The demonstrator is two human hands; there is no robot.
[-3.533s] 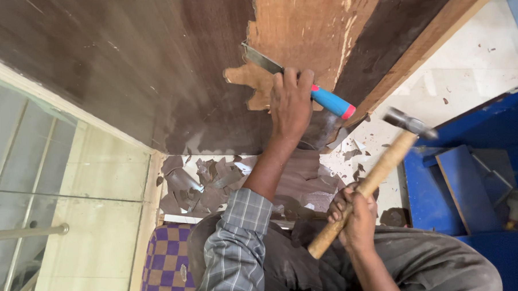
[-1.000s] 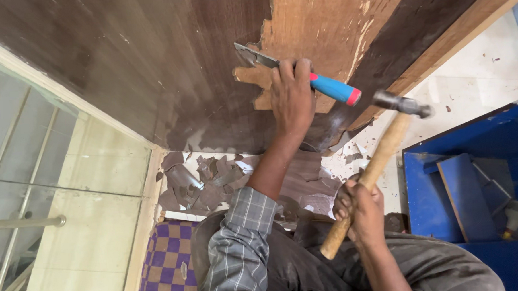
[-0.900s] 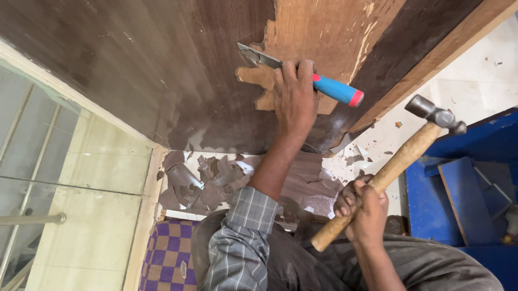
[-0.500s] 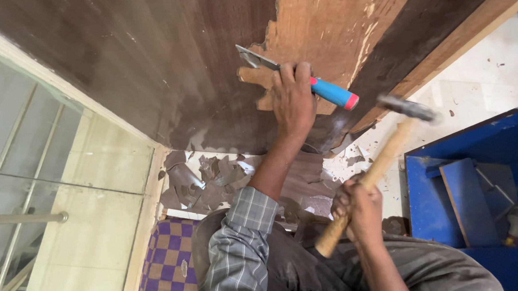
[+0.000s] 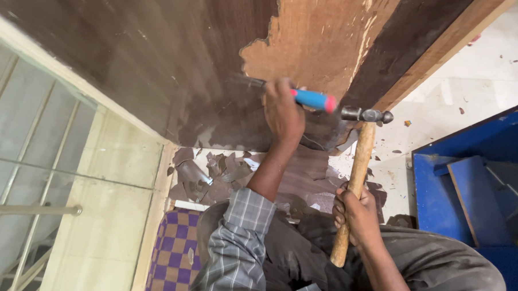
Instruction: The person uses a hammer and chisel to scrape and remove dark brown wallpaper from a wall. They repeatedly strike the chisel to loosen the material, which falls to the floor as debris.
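Note:
My left hand (image 5: 282, 110) grips a chisel (image 5: 312, 99) with a blue handle and a red end cap. Its blurred blade lies against the edge of the dark laminate (image 5: 124, 58) on a wooden board, beside the bare wood patch (image 5: 324, 34). My right hand (image 5: 356, 214) holds a hammer (image 5: 360, 159) low on its wooden handle. The steel head sits right at the chisel's red end, touching or nearly touching it. A grey plaid sleeve covers my left forearm.
Torn laminate scraps (image 5: 214, 176) lie piled on the floor below the board. A blue box (image 5: 473, 189) stands at the right. A purple checkered mat (image 5: 171, 252) lies under my legs. A metal railing (image 5: 31, 211) runs along the left, white floor (image 5: 475, 80) at the upper right.
The hammer has swung from a raised position in against the chisel's end cap. The chisel blade is now blurred at the laminate edge; my left hand has stayed in place.

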